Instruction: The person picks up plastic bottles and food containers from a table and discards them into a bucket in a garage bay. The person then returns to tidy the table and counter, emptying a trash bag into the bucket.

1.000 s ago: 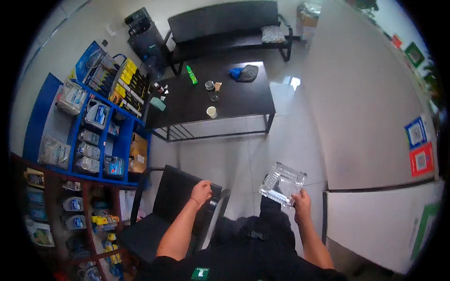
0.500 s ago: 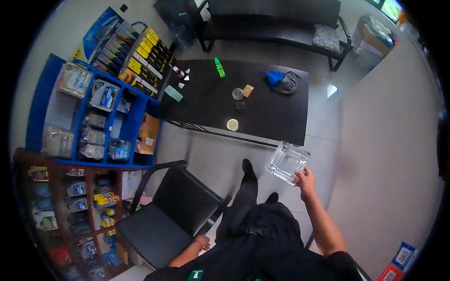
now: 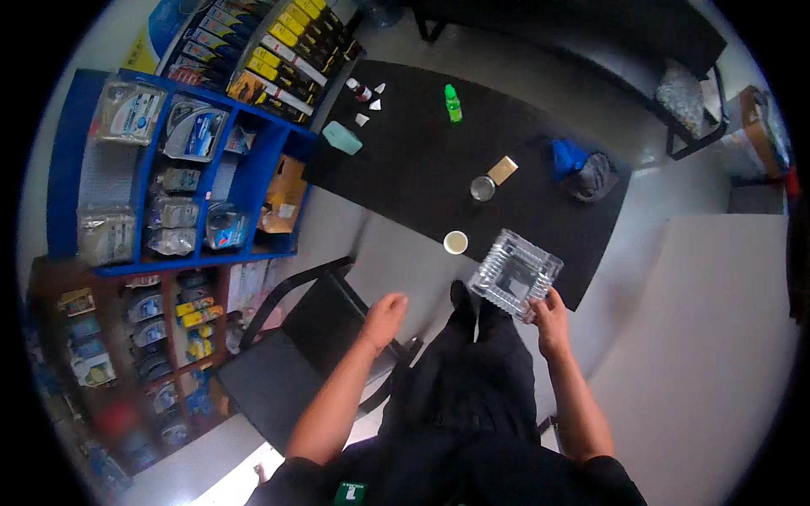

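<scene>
My right hand (image 3: 550,322) grips one corner of a square clear-glass ashtray (image 3: 535,251), thumb and fingers closed on its rim. The ashtray is held tilted near the front edge of the dark table (image 3: 405,177). My left hand (image 3: 386,319) is raised in front of the black armchair, its fingers curled and nothing visible in them. Nearest the ashtray on the table stands a pale paper cup (image 3: 456,243), close to the front edge. Beyond it are a round glass jar (image 3: 483,188) and a small tan box (image 3: 503,170).
Farther along the table are a green bottle (image 3: 453,105), a dark small bottle (image 3: 359,89), white scraps, a mint-green case (image 3: 342,137) and a blue-grey cloth bag (image 3: 582,173). The black armchair (image 3: 312,337) stands left, before blue shelves (image 3: 190,249). A pale partition (image 3: 700,337) is at right.
My left hand has risen from beside the armchair to in front of it. The view has shifted and the table appears nearer; the ashtray now overlaps the table's front edge.
</scene>
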{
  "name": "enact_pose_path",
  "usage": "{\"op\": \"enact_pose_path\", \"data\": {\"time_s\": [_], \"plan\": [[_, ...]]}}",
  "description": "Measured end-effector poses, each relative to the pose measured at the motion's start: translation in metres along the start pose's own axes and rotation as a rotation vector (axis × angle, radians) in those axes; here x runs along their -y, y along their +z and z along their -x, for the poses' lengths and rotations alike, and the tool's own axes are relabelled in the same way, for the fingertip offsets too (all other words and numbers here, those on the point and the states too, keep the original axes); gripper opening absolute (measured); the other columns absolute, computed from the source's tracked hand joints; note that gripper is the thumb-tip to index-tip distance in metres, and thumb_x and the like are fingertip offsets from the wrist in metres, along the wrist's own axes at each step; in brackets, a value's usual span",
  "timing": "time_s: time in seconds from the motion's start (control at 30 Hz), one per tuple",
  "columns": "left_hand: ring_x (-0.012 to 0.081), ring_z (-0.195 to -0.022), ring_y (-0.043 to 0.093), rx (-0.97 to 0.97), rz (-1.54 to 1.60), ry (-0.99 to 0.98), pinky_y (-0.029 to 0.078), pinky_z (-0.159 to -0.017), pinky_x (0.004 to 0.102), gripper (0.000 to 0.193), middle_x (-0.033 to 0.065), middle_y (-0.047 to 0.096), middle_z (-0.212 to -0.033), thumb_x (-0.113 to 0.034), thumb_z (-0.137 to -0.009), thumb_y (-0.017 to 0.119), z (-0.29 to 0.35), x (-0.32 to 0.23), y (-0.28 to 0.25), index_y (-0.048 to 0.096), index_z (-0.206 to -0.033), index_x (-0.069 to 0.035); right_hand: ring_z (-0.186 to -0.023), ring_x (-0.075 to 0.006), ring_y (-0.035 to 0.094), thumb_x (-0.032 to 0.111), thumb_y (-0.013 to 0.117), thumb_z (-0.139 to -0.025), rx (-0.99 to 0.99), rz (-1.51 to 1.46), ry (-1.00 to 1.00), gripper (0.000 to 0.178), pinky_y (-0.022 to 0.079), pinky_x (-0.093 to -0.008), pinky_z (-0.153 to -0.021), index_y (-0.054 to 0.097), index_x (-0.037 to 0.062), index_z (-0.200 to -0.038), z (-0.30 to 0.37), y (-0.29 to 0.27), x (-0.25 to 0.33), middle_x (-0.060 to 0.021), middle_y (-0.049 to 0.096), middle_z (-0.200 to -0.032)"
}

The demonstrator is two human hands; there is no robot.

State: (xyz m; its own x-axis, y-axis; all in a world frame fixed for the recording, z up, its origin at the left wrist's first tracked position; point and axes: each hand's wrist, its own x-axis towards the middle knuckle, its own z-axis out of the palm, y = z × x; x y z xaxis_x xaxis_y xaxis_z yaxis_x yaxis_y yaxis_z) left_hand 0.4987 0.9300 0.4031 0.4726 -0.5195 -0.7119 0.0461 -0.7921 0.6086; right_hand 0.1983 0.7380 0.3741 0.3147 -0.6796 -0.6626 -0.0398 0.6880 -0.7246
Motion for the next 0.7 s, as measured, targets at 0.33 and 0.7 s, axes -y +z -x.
{"op": "enact_pose_path", "data": {"time_s": [0.33, 0.7], "plan": [[0.0193, -0.065, 0.065, -0.181, 0.205, -0.085, 0.053, -0.059, 0.0338, 0.058, 0.0076, 0.063, -0.074, -0.053, -0.102, 0.041, -0.138, -0.086, -0.017, 0.063, -0.086, -0.002, -0.080, -0.0132, 0.060, 0.010, 0.063, -0.090, 0.432, 0.254, 0.026, 0.055, 0.050, -0.0290, -0.070, 0.043, -0.0029, -0.139, -0.111, 0.149, -0.003, -0.0074, 0.064, -0.100], [0.0286, -0.060, 0.067, -0.156, -0.109, -0.101, 0.052, -0.056, 0.0402, 0.065, 0.0166, 0.067, -0.073, -0.057, -0.100, 0.039, -0.356, -0.063, -0.068, 0.066, -0.087, 0.001, -0.080, -0.0133, 0.062, 0.021, 0.060, -0.098, -0.098, 0.105, 0.403, 0.038, 0.052, -0.0276, -0.071, 0.052, -0.0010, -0.128, -0.140, 0.129, -0.058, -0.0098, 0.065, -0.103]]}}
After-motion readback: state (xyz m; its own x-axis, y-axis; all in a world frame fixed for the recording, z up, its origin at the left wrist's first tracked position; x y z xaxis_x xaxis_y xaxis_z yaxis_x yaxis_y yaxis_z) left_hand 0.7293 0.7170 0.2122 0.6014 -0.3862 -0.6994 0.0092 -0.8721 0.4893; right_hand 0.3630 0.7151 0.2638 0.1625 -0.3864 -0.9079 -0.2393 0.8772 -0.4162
